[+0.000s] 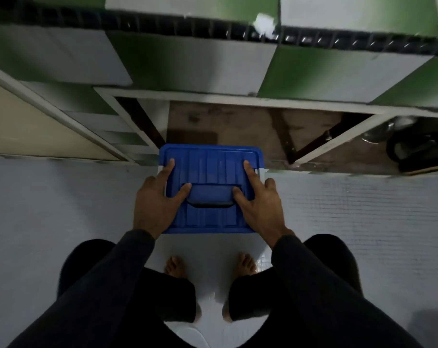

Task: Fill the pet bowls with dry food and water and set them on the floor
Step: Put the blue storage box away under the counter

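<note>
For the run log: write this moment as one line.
stage: fetching container | left hand: on blue lid, fingers spread | right hand: same | bin: floor, at open cabinet | bowls: unseen

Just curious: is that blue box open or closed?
Closed. The blue lid lies flat over the box, with its handle folded down. Both the left hand and right hand rest on top.
</note>
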Available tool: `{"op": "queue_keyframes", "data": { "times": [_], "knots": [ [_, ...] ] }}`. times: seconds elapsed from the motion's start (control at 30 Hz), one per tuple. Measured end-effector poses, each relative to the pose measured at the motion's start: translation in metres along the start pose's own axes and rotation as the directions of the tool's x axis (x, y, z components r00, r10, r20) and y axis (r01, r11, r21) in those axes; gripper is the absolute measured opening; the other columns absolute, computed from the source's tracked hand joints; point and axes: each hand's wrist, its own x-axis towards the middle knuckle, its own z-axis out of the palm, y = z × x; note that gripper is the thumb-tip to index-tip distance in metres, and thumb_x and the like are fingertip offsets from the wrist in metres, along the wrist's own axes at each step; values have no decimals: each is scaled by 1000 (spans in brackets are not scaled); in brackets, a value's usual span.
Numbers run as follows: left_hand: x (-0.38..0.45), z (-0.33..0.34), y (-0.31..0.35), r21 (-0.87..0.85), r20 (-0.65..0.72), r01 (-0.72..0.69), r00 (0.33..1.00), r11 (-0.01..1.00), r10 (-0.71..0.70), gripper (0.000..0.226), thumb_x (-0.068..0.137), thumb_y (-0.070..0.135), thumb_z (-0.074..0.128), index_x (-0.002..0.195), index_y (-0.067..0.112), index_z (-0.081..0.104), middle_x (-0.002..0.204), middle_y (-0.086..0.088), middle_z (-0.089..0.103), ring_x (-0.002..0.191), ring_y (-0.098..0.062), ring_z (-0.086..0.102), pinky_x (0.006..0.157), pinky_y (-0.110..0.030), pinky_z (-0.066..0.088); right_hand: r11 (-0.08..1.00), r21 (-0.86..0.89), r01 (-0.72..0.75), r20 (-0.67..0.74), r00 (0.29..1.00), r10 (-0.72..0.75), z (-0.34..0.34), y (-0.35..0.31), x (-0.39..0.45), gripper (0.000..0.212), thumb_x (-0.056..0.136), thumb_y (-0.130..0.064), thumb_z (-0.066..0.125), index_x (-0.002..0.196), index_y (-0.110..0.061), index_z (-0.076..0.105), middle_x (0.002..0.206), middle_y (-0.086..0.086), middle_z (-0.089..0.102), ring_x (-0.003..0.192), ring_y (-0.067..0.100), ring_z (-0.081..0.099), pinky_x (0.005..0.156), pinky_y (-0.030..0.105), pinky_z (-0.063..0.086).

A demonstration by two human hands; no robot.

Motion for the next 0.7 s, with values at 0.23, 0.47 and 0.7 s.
{"op": "queue_keyframes", "data": {
  "times": [0.23,0.47,0.7],
  "knots": [
    [58,80,-75,-99,-24,-43,999,994,40,76,91,48,73,157,39,36,138,-3,58,117,-4,49,100,-16,38,992,118,-51,5,999,50,87,50,62,74,93,-62,58,154,-58,16,121,2,40,104,20,52,100,30,45],
    [106,122,-114,-182,-57,-68,997,981,58,76,88,52,75,154,44,37,144,11,50,125,5,42,103,-9,32,991,133,5,-93,996,7,135,72,111,77,89,-63,63,154,-52,25,137,14,49,128,29,50,107,30,41],
    [146,134,-127,-154,-45,-38,998,987,31,82,85,66,69,156,46,33,155,5,48,134,-2,43,109,-20,33,983,186,-4,-115,993,26,142,71,150,83,82,-64,71,154,-49,32,116,1,46,104,20,56,101,32,52]
  ]
}}
